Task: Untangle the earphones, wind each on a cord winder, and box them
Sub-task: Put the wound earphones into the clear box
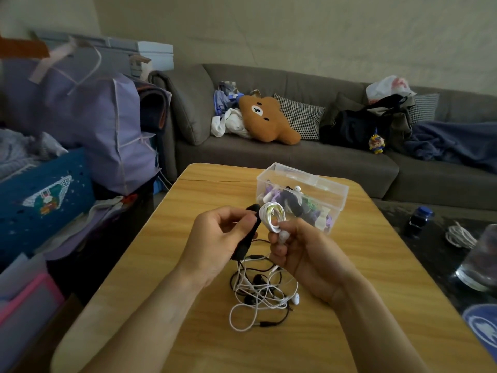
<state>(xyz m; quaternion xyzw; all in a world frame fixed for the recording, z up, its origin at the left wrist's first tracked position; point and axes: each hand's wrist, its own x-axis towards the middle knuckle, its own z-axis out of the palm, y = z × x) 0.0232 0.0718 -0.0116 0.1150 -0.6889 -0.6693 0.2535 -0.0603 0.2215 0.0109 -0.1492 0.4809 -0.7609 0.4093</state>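
Above a light wooden tabletop [166, 265], the right hand [301, 254] has its grip closed around a coiled white earphone cord [273, 215]. The left hand [217, 238] pinches a black strap-like cord winder [248, 238] just beside the coil. Below both hands, a tangle of black and white earphones [262, 294] lies on the tabletop. Behind them, a clear plastic box [336, 192] holds wound earphones in white, black and purple.

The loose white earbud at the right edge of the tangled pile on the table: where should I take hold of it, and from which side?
Pinch the loose white earbud by its small rounded head, coming from above and the right. It lies outside the tangled black and white cords, so that side looks free.
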